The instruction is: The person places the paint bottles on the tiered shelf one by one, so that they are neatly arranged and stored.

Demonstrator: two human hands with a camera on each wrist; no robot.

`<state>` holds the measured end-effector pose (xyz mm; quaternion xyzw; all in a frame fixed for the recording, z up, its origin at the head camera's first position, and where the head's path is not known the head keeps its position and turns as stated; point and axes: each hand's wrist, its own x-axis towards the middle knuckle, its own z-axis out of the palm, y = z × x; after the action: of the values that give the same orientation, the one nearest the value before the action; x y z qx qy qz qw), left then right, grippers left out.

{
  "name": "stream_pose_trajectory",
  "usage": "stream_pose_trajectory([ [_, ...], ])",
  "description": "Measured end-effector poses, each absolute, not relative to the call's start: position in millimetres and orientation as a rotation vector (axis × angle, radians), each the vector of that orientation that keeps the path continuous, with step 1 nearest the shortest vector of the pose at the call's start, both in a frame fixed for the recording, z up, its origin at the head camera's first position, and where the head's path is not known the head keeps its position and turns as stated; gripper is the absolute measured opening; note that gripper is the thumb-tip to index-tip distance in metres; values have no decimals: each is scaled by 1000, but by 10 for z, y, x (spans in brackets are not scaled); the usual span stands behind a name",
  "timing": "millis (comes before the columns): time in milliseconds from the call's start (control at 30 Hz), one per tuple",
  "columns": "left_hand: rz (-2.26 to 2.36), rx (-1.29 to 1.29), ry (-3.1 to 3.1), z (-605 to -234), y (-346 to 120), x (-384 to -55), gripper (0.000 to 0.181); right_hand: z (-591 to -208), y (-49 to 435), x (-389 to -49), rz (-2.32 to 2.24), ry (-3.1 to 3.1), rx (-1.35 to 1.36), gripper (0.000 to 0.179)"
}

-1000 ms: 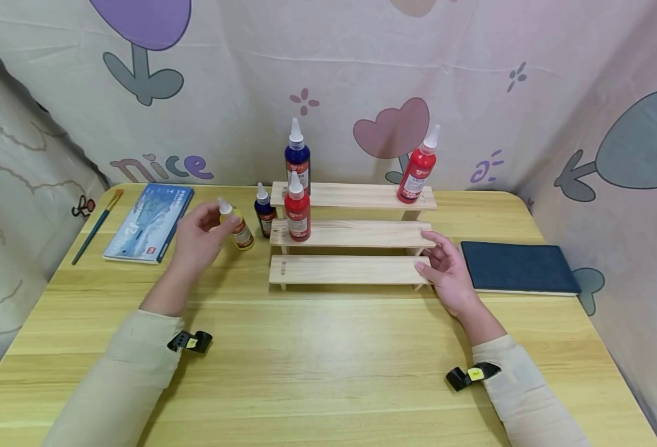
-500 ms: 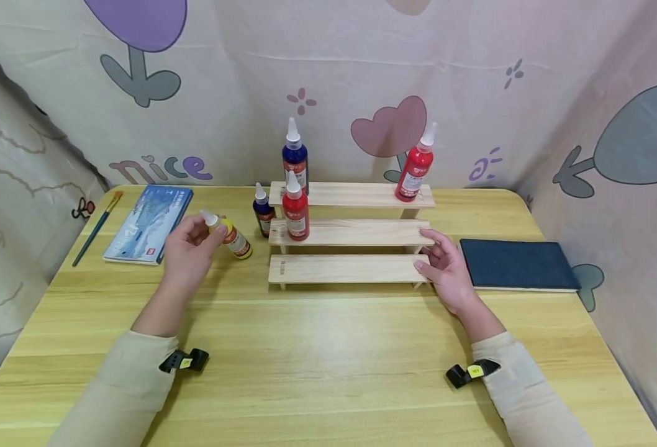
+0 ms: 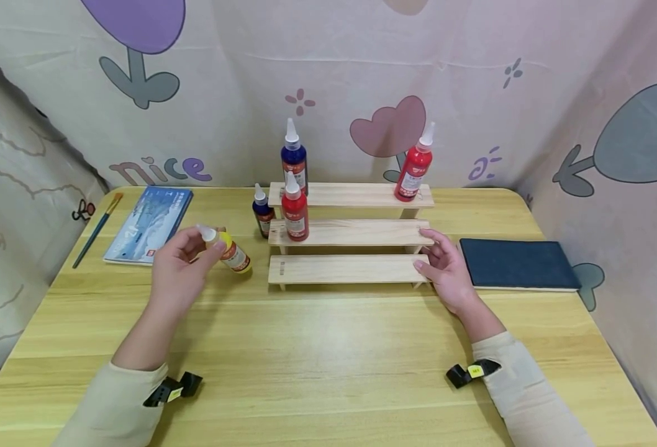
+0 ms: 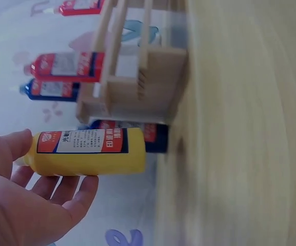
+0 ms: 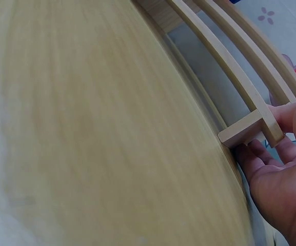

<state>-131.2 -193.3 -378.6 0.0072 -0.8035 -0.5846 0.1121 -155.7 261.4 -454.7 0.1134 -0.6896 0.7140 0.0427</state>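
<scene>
My left hand (image 3: 180, 268) holds a yellow paint bottle (image 3: 235, 256) with a pale nozzle, pinching it near the neck. The bottle leans, its nozzle toward the hand; in the left wrist view its label (image 4: 83, 141) shows and its base appears off the table. At the right end of a three-step wooden display rack (image 3: 351, 269), my right hand (image 3: 448, 273) grips the lowest step, thumb on top. Red paint bottles stand on the middle step (image 3: 295, 214) and top step (image 3: 415, 171). A blue bottle (image 3: 294, 162) stands at the top left, partly hidden.
A smaller dark blue bottle (image 3: 263, 214) stands on the table left of the rack. Farther left lie a blue-covered book (image 3: 151, 223) and a paintbrush (image 3: 98, 230). A dark notebook (image 3: 518, 265) lies right of my right hand. A patterned cloth (image 3: 239, 81) hangs behind the table.
My left hand has drawn the yellow bottle toward me and slightly left, away from the small blue bottle, and it leans more. The right hand has stayed on the rack.
</scene>
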Motion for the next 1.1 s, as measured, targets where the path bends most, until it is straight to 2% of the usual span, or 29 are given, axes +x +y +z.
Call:
stream_pose_trajectory([
  [567,-1726,-353,-2493,-3423,-1621,-995,22,-4566,2614,-1548,2200,-2095,339,63],
  [1100,-2010,-714,-2375,-3329,-1005,-1111,20,-4548,2614,-1555,2197,-2094,357,63],
])
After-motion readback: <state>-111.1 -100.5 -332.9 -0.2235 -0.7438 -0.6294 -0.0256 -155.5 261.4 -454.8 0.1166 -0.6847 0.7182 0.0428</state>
